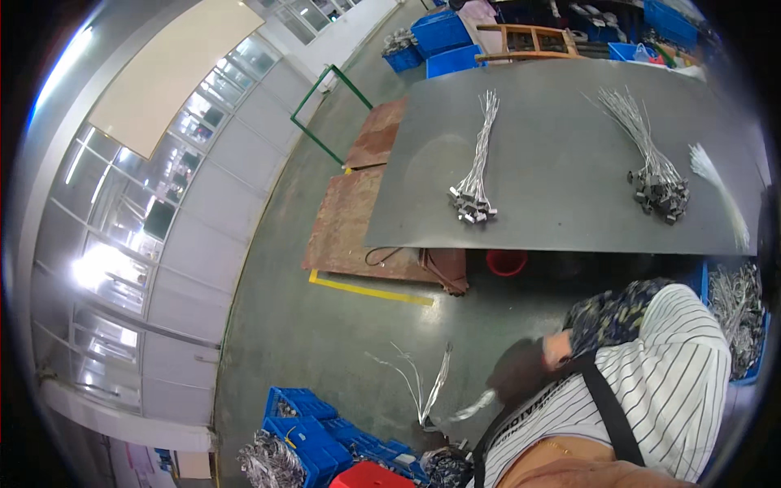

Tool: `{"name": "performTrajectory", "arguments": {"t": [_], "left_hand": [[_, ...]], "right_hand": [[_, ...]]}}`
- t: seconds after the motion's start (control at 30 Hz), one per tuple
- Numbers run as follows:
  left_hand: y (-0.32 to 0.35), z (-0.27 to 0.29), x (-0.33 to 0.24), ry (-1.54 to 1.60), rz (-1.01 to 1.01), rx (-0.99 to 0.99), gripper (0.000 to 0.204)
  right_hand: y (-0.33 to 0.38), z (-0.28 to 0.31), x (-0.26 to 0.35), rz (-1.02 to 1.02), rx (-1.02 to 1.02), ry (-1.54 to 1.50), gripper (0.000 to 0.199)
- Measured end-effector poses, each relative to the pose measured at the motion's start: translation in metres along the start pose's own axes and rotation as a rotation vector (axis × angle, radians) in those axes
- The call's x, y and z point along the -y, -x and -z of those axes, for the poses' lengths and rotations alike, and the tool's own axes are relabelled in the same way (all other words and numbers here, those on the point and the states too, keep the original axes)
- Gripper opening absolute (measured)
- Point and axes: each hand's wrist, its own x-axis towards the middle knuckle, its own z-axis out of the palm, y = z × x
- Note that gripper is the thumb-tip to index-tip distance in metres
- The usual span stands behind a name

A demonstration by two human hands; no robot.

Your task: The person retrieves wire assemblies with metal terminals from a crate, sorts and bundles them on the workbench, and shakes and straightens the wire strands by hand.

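Note:
Low in the view, my left hand (428,437), in a dark glove, is closed around the lower part of a bundle of silver cables (421,397). The cables' loose ends fan upward. A patterned sleeve (449,466) covers that forearm. My right hand (519,370), also in a dark glove, is off to the right, with a bare wrist above it. Its fingers are blurred. A pale, whitish strand bundle (476,406) lies between the hands, its upper end by the right glove; whether the glove grips it is hidden.
A grey table (561,163) carries a cable bundle with metallic connectors (473,203), another with dark connectors (659,191) and white strips (720,191). Blue crates (305,447) and a red surface (370,476) are at lower left. A red bucket (507,261) is under the table.

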Motion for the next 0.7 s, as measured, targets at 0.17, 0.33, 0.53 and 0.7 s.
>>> {"name": "performTrajectory", "arguments": {"t": [0.17, 0.33, 0.53, 0.7], "left_hand": [[-0.035, -0.016, 0.041, -0.035, 0.038, 0.301, 0.032], [-0.087, 0.043, -0.151, 0.361, -0.856, 0.246, 0.021], [-0.070, 0.059, -0.242, 1.156, -0.155, 1.191, 0.024], [-0.035, -0.017, -0.218, 0.715, -0.525, 1.182, 0.031]], "right_hand": [[0.006, -0.004, -0.126, -0.578, -0.437, 0.081, 0.056], [-0.027, -0.009, -0.096, -0.325, -0.488, -0.512, 0.069], [-0.086, 0.022, -0.084, 0.578, -0.284, -2.167, 0.060], [-0.018, 0.028, -0.119, 0.592, -0.385, -1.867, 0.063]]}}
